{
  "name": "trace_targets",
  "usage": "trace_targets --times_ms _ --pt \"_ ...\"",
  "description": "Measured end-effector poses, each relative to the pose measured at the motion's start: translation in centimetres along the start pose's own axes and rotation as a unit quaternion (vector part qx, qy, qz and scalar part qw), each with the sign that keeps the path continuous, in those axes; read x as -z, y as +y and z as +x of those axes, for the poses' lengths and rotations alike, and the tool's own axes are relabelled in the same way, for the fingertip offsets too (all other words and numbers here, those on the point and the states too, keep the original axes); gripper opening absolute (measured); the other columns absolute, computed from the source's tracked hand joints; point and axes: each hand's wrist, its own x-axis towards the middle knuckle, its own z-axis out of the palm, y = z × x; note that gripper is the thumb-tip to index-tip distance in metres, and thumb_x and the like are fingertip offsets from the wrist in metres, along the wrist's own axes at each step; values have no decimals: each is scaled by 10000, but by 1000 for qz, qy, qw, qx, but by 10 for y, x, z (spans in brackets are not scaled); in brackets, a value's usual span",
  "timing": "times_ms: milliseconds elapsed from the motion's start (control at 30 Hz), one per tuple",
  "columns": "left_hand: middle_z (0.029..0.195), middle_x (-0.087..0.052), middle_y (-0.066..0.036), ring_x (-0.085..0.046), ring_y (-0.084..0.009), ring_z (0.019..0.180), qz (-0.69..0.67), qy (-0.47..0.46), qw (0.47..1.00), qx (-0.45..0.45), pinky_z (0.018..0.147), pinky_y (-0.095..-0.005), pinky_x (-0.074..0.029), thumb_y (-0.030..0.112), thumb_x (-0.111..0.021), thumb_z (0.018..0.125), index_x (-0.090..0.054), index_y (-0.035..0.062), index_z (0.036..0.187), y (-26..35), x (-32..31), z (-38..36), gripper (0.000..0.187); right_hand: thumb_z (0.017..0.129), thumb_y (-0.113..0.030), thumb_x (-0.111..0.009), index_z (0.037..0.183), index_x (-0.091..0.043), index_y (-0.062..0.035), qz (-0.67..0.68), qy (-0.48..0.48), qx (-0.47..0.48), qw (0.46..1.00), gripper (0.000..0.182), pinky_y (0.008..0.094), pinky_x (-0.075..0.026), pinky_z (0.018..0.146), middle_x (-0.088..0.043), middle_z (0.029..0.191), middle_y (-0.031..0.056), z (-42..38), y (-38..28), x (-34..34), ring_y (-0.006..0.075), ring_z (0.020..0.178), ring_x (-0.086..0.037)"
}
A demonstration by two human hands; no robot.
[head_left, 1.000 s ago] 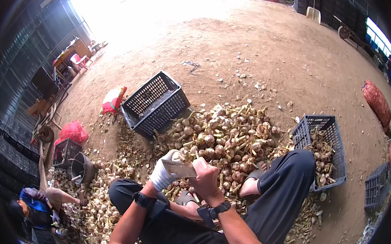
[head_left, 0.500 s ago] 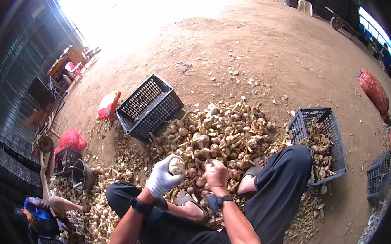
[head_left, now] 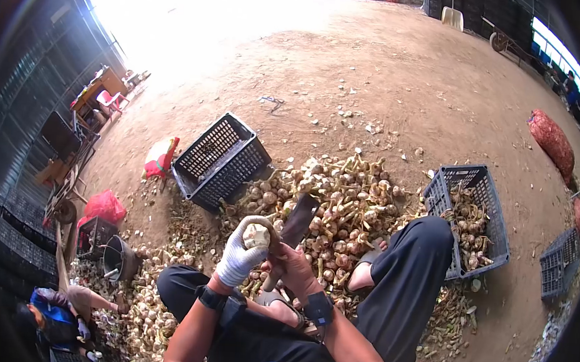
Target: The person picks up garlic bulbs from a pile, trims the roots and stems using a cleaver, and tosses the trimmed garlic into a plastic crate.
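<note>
My left hand (head_left: 241, 257), in a white glove, holds a garlic bulb (head_left: 256, 235) up in front of me. My right hand (head_left: 292, 268), bare, grips the handle of a cleaver (head_left: 297, 222) whose dark blade points up and away, right beside the bulb. Both hands hover over a big pile of garlic bulbs with stems (head_left: 332, 204) on the dirt floor between my legs.
A tipped dark crate (head_left: 219, 160) lies left of the pile. Another crate (head_left: 470, 217) with garlic stands at the right by my knee. Trimmed bulbs and a bucket (head_left: 120, 259) lie at the left, where another person (head_left: 59, 309) crouches. A red mesh sack (head_left: 551, 143) is far right.
My right hand reached into the pile half a second ago; now it is back at the bulb with the cleaver blade raised. The left hand kept the bulb lifted.
</note>
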Motion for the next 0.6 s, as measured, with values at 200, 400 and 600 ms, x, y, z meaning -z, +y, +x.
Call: trace_targets --times_ms 200,400,600 --pt "1032 -638 -82 -625 -178 936 285 55 948 -133 822 -305 -520 33 -708 737 -603 55 1100 16 16 1 379 895 -101 -686 938 -694 -4 -86 33 96 991 107 291 -575 590 -671 793 45 -2 -31 0 145 659 -666" --pt "895 -650 -107 -649 -313 839 505 32 849 -153 736 -384 -530 68 -758 720 -669 85 907 -3 23 -3 207 877 -31 -694 927 -682 7 -202 16 210 956 64 227 -523 616 -675 819 19 5 -28 5 67 704 -618" --pt "839 -688 -115 -679 -230 774 408 82 904 -99 719 -321 -531 90 -755 767 -683 35 895 -6 29 -5 156 833 -81 -683 916 -662 6 -425 28 325 844 122 311 -494 659 -667 787 57 -10 -37 -14 145 703 -609"
